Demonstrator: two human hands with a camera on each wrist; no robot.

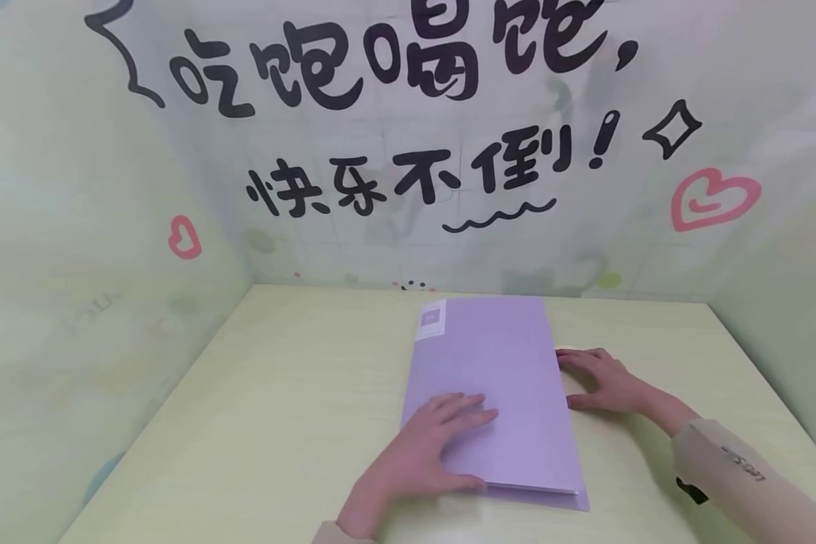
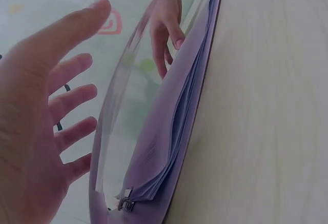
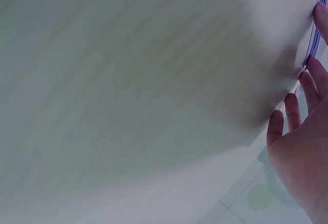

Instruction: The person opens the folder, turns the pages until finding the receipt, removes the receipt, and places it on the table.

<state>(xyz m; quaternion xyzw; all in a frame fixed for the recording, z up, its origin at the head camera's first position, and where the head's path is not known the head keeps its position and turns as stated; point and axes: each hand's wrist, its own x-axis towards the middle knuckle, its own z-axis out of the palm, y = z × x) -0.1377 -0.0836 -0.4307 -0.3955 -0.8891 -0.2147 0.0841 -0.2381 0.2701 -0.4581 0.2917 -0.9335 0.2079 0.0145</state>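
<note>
Apparently had purple folder (image 1: pixel 517 378) nearly closed on counter (image 1: pixel 279 378), with cover (image 1: pixel 483 351) seemingly left to flatten; held left hand (image 1: pixel 425 447) spread over folder, touched its right edge with right hand (image 1: pixel 608 383) loosely extended.

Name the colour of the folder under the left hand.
The folder is light purple; the head view shows it best.
</note>
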